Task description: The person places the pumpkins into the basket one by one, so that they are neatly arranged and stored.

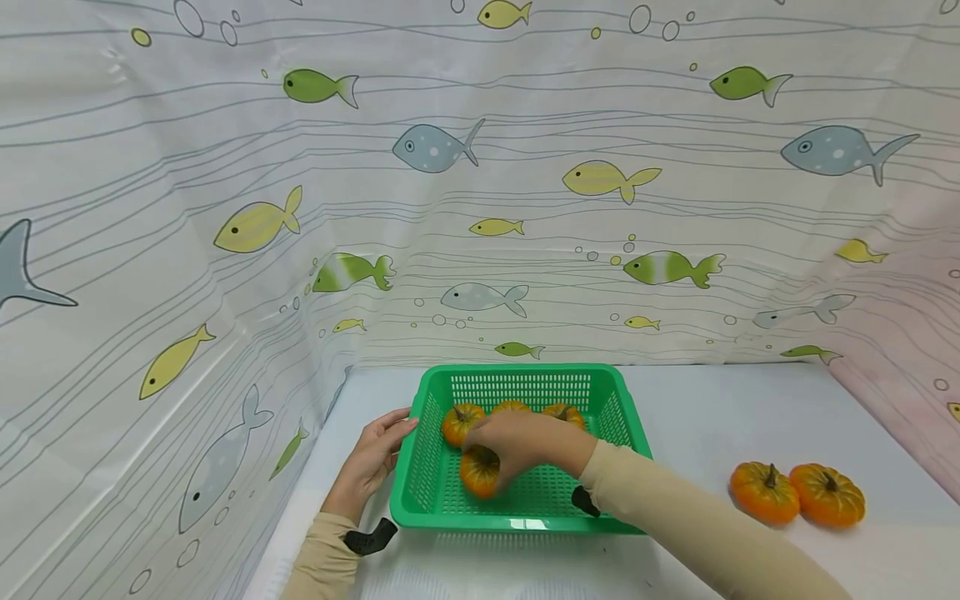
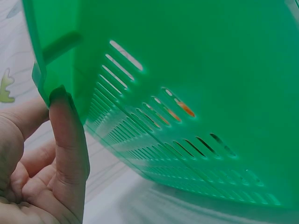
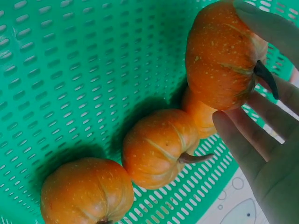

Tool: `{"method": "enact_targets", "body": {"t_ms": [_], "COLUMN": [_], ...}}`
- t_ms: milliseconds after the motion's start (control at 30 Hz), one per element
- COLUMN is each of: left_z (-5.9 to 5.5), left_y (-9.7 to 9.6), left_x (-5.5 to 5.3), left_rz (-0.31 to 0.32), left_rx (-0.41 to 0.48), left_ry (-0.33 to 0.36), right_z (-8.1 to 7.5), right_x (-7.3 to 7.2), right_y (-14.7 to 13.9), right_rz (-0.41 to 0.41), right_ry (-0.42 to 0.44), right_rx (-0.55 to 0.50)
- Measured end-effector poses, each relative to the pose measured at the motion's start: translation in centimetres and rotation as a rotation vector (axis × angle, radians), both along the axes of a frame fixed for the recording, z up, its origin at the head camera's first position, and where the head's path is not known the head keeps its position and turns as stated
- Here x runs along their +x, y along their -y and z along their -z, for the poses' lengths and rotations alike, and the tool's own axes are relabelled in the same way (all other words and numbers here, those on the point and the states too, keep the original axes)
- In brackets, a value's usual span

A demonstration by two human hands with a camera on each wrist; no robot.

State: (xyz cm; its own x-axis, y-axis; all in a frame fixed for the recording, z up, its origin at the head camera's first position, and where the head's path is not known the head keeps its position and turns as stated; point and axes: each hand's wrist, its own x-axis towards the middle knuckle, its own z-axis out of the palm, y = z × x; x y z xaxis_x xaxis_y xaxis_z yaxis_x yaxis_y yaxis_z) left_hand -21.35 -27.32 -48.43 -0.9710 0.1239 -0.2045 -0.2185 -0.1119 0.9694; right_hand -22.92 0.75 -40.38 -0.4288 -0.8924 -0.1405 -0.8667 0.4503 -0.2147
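A green plastic basket (image 1: 525, 523) with slotted walls stands on the white table. At its left side my left hand (image 1: 375, 454) holds the rim; the left wrist view shows the fingers (image 2: 67, 149) at the rim's edge. Inside the basket, my right hand (image 1: 521, 442) grips a small orange pumpkin (image 3: 219, 56), its thumb and fingers spread around the sides and the dark stem toward the palm. Three more pumpkins sit along the basket's back: one at left (image 1: 461, 425), a middle pumpkin (image 1: 512, 407) partly hidden by the hand, and a right-hand pumpkin (image 1: 564, 412).
Two more orange pumpkins, one nearer (image 1: 765, 492) and one farther right (image 1: 827, 496), lie side by side on the table right of the basket. A white fish-patterned sheet (image 1: 555, 217) rises behind the table and along both sides.
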Motion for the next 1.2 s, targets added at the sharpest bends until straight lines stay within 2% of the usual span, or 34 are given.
{"method": "enact_targets", "body": {"t_ms": [533, 1200], "left_z": [0.1, 0.1], "left_y": [0.0, 0.0], "left_x": [-0.1, 0.0], "left_rz": [0.002, 0.022], "left_rx": [0.002, 0.015], "left_ry": [-0.003, -0.008], "right_z": [1.6, 1.8], "right_x": [0.0, 0.0], "right_y": [2.0, 2.8], "right_rz": [-0.034, -0.042], "right_ry": [-0.032, -0.042], "right_rx": [0.054, 0.065]}}
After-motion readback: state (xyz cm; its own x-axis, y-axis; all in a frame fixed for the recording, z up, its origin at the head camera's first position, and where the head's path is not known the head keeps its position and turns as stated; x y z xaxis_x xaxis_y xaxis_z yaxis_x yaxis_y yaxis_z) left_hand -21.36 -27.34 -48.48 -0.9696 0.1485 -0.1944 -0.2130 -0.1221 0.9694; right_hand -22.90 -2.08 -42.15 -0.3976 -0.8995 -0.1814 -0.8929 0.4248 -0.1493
